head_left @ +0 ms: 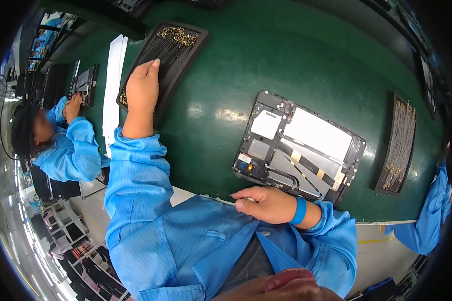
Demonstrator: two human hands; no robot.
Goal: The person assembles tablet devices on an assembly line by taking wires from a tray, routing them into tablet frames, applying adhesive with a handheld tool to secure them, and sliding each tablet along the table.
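While the left hand (144, 93) reaches over the near tray (182, 65), the right hand (266, 205) rests close to the person's front, beside the lower edge of an open flat device (299, 148). The left thumb and fingers come down among black cables (164, 50) with gold-coloured ends; from where I stand, I cannot tell whether they are pinched together or have caught a cable. The right thumb and forefinger stand slightly apart, with nothing clearly seen held between them; a blue band (300, 210) circles that wrist.

The device lies on the green surface (226, 65), just beyond the right hand and well apart from the left. Its cover is off and its inside faces up, with white panels (319, 133) and dark strips in place. A dark curved line runs inside the edge nearest the right hand; whether it is one of the tray's cables cannot be told.

As to progress, I judge the device partly fitted and not closed. The near tray is well stocked, as is a second tray (380, 184) of thin grey cables to the right of the right hand. How many pieces remain to fit cannot be established.
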